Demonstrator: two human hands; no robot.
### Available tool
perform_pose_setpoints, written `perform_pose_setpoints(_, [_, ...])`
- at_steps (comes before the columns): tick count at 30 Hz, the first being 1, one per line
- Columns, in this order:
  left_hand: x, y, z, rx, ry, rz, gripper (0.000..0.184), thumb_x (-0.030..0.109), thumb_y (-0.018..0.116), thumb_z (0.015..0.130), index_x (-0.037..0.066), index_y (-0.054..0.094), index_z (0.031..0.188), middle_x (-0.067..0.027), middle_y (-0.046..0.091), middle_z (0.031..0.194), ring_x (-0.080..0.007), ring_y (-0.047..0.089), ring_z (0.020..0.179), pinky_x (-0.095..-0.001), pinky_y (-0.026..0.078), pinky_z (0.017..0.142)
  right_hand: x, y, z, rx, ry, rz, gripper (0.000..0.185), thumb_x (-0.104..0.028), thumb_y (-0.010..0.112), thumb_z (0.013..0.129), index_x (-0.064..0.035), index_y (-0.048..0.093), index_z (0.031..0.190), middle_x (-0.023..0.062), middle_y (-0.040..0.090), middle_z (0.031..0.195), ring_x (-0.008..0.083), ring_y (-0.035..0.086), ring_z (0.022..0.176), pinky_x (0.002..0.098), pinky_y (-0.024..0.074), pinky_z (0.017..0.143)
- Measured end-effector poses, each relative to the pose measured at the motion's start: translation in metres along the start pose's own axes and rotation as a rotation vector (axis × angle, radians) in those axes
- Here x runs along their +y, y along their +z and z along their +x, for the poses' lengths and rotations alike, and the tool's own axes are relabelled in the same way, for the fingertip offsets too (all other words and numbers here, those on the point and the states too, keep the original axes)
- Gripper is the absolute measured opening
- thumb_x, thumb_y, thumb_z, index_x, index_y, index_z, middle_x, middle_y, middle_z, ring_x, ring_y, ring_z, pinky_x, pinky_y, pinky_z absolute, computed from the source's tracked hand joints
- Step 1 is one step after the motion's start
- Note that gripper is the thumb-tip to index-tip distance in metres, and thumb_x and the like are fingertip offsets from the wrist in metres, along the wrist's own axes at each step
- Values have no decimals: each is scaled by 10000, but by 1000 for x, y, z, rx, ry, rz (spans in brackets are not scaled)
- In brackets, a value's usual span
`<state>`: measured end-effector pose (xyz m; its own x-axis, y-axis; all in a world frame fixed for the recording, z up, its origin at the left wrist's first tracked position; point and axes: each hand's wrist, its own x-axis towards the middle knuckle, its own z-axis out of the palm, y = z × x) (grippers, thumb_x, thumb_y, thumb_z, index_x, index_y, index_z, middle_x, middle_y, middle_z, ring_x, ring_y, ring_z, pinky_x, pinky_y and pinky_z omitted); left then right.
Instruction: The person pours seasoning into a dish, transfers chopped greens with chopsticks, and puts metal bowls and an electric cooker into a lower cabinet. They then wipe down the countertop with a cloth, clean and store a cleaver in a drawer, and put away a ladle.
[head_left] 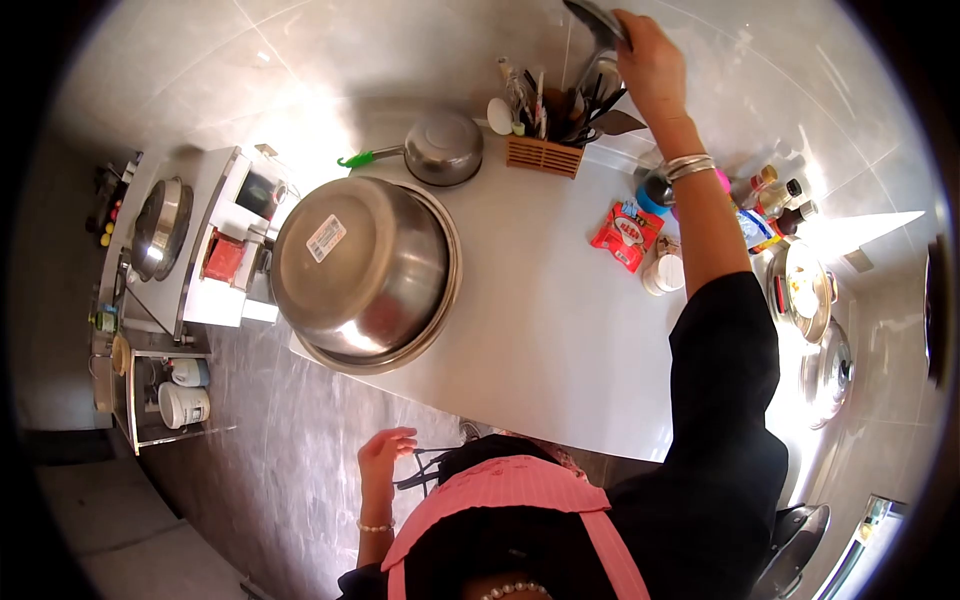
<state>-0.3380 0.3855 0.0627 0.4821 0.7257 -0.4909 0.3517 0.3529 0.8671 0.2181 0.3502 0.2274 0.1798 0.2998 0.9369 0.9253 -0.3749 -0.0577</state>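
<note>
My right hand [652, 68] is raised at the top, above the wooden utensil holder [544, 156]. Its fingers are wrapped round the handle end of a dark metal ladle [597, 22], close to the tiled wall. Low on the left, my left hand [388, 447] hangs beside the pink apron [500, 485], in front of the counter's edge. Its fingers are slightly bent and apart, with nothing held. Various utensils stand upright in the holder, beneath the right hand.
Large steel basins [345, 265] sit upside down on the counter's left. Behind them is a small pan [443, 148] with a green handle. A red packet [628, 236], white jars [664, 273] and bottles [775, 195] stand right, near a steel pot [803, 288].
</note>
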Motion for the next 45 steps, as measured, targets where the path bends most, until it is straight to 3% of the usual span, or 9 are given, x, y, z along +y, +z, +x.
perform_pose_setpoints(2, [14,7,5,-34,54,9,202,50,458,828,-43,616,914,-108,642,874,-160,609,766,-266,486,711,-28,-46,29,-20,77,48,242,26,512,747,-44,551,976,173,559,857,393,544,747,425,451,631])
perform_pose_setpoints(6, [60,31,17,-92,373,187,210,2,465,811,-37,610,960,-86,639,944,-145,599,829,-265,474,748,-66,-135,50,151,18,236,135,-4,550,812,-2,554,947,113,592,721,198,591,603,311,481,535])
perform_pose_setpoints(11, [134,82,20,-400,791,5,354,162,435,897,-54,472,1175,-215,487,1217,-280,459,1161,-374,359,988,-96,-231,-12,-75,882,570,200,-240,699,762,-78,628,669,-26,500,477,26,409,391,170,264,364])
perform_pose_setpoints(17, [108,108,-42,-1653,-384,-460,516,394,397,924,108,308,1344,-263,459,1214,-73,521,532,-174,438,455,-184,-325,-122,32,1193,639,178,-235,696,764,-69,632,749,-18,530,526,32,426,387,164,301,343])
perform_pose_setpoints(21, [99,85,-72,-1766,-552,-289,494,350,450,913,108,321,1325,-142,546,842,-17,324,398,-144,244,341,-238,-384,-171,45,1300,522,217,-214,692,762,-12,631,814,4,551,583,52,477,451,188,372,385])
perform_pose_setpoints(28, [77,71,-125,-1831,-490,-99,469,277,431,932,99,289,1341,-24,414,640,-6,283,364,-137,232,316,-277,-453,-205,209,806,-235,182,-187,685,765,-11,644,778,-20,552,591,56,460,489,211,382,425])
perform_pose_setpoints(37, [21,130,-117,-1901,-486,-248,427,306,480,909,99,387,1270,-59,532,740,-44,454,491,-178,396,443,-259,-475,-205,-37,1334,383,218,-176,602,812,9,605,926,57,581,609,43,421,418,191,323,364])
perform_pose_setpoints(40, [-11,139,-89,-1369,267,-1,348,264,463,915,50,469,1190,-99,605,911,-112,573,695,-244,481,648,-229,-449,-193,118,1171,401,219,-154,602,819,30,592,937,90,582,632,70,462,428,196,352,366])
perform_pose_setpoints(45, [9,80,-46,-902,123,-22,216,112,433,875,-14,587,957,-92,627,930,-140,591,803,-278,483,755,-199,-371,-104,158,903,491,166,-115,590,838,30,590,919,76,598,642,100,541,508,209,428,473])
